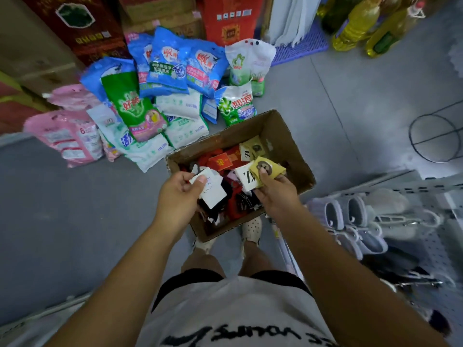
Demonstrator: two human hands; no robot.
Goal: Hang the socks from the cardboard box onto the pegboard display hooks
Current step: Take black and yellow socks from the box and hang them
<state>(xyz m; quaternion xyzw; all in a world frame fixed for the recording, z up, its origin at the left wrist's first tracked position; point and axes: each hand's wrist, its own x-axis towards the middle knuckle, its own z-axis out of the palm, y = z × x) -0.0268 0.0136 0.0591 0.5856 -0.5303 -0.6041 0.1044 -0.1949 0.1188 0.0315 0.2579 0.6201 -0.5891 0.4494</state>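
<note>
An open cardboard box (280, 131) stands on the grey floor at my feet, holding several packaged socks, mostly red and black ones (226, 160). My left hand (179, 196) pinches a dark sock pair with a white label card (213, 190) over the box. My right hand (274, 194) grips a sock pack with a yellow-green card showing a round picture (266, 167), and a white card lies against it. The pegboard display (436, 236) runs along the right edge, with hooks low on it.
Several detergent bags (140, 101) lie piled on the floor beyond the box. Stacked cartons stand behind them, and oil bottles (358, 23) at the top right. Grey slippers (350, 214) hang on the pegboard. A wire stand (436, 139) sits at the right. My sandalled feet touch the box.
</note>
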